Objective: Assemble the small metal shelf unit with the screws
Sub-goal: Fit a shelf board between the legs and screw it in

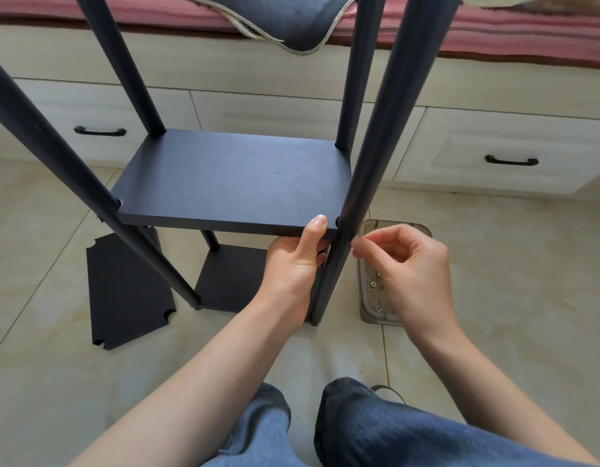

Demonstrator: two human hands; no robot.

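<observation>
Shelf unit (234,183) stands on tiled floor (494,264), centre of view, four dark posts upright/leaning w/ wide-angle bend. Middle shelf board (231,180) seated btwn posts; lower board (231,278) beneath it, near floor. Spare board (126,291) w/ notched corners lies flat on floor, left of unit.

Left hand (291,267): grip closed on near-right corner of middle shelf board, thumb on top, fingers under. Right hand (406,261): fingertips pinched together at near-right post (352,210), level w/ board edge; item in pinch too small to ID, presumably a screw.

Clear tray (372,298) on floor just right of post, partly behind right hand; a few small screws (376,279) visible inside.

Far side: bed base w/ drawers (494,153), black handles; pink cover (494,32) and dark cloth (285,18) on top. Near edge: knees in jeans (393,433).
</observation>
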